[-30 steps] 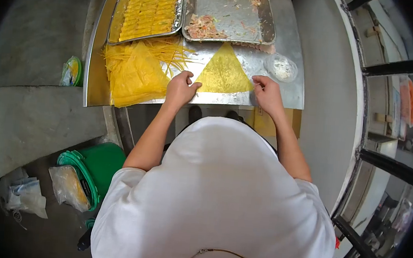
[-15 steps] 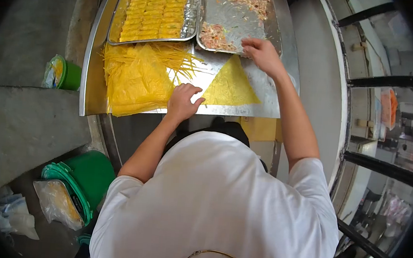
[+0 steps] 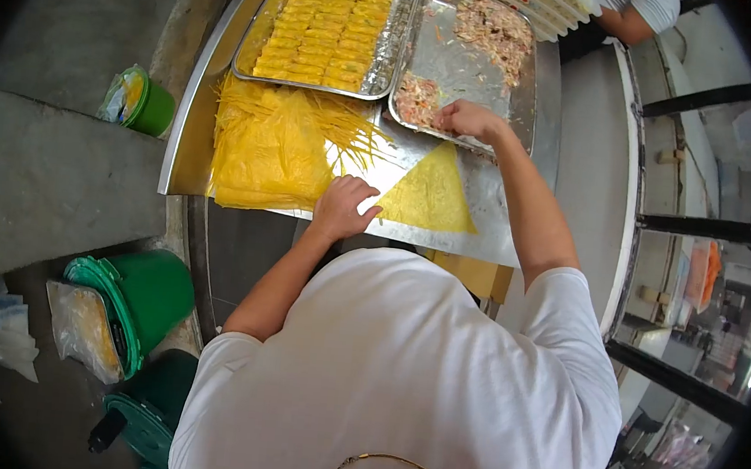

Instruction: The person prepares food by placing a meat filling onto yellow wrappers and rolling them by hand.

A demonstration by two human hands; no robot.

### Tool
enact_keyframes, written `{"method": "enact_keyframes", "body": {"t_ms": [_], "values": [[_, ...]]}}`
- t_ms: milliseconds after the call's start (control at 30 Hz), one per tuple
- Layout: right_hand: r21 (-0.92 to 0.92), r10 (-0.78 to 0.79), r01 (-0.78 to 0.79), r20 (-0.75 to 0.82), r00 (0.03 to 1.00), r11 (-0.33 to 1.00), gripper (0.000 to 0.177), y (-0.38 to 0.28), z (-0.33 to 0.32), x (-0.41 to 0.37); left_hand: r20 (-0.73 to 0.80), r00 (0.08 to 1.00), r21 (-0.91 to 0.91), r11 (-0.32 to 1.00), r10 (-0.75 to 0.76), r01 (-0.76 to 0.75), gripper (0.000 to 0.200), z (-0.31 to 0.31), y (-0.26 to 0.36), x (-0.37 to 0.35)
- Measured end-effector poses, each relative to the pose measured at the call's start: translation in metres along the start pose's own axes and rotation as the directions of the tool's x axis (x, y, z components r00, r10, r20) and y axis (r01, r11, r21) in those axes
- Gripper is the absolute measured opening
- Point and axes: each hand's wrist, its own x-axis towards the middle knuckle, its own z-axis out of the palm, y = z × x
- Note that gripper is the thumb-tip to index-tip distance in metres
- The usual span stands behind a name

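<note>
A thin yellow triangular wrapper sheet (image 3: pixel 432 193) lies flat on the metal table (image 3: pixel 493 216). My left hand (image 3: pixel 347 208) rests at its left corner, thumb and fingers apart, holding nothing. My right hand (image 3: pixel 473 120) reaches over the near rim of the right metal tray (image 3: pixel 459 65). Its curled fingertips are in the near clump of shredded filling (image 3: pixel 417 101); how much they grip is hidden. A larger heap of filling (image 3: pixel 499 37) lies at the tray's far side. Left of my left hand is a stack of yellow wrapper sheets (image 3: pixel 271 160) with stringy trimmings (image 3: pixel 361 138).
Rows of yellow rolls (image 3: pixel 330 28) fill much of the left metal tray (image 3: pixel 387 63). Stacked white trays (image 3: pixel 543 10) stand at the far right, near another person's arm (image 3: pixel 630 25). Green buckets (image 3: pixel 154 296) are on the floor at left. Black bars (image 3: pixel 702 228) run along the right.
My right hand has moved from above the tray's near edge down to the near filling, its fingers curling in. My left hand stays by the sheet's corner. The camera view has shifted and turned.
</note>
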Motion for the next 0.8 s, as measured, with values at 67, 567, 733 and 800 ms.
{"method": "enact_keyframes", "body": {"t_ms": [67, 567, 733, 800], "values": [[-0.451, -0.071, 0.111, 0.105, 0.992, 0.885, 0.020, -0.022, 0.001, -0.017, -0.004, 1.000, 0.010, 1.000, -0.003, 0.003, 0.026, 0.001, 0.001, 0.000], [0.466, -0.190, 0.112, 0.125, 0.974, 0.878, 0.029, 0.000, -0.025, -0.061, -0.030, 0.999, 0.037, 0.999, 0.021, -0.020, 0.025, 0.003, 0.000, 0.002], [0.325, -0.183, 0.141, 0.100, 0.978, 0.935, 0.023, -0.003, 0.034, -0.126, -0.038, 0.999, 0.067, 0.997, 0.034, -0.032, 0.025, 0.003, 0.001, 0.003], [0.102, -0.224, 0.213, 0.116, 0.968, 0.972, 0.023, 0.007, 0.060, -0.134, -0.023, 0.999, 0.063, 0.998, 0.027, -0.026, 0.027, 0.000, 0.004, 0.003]]}}
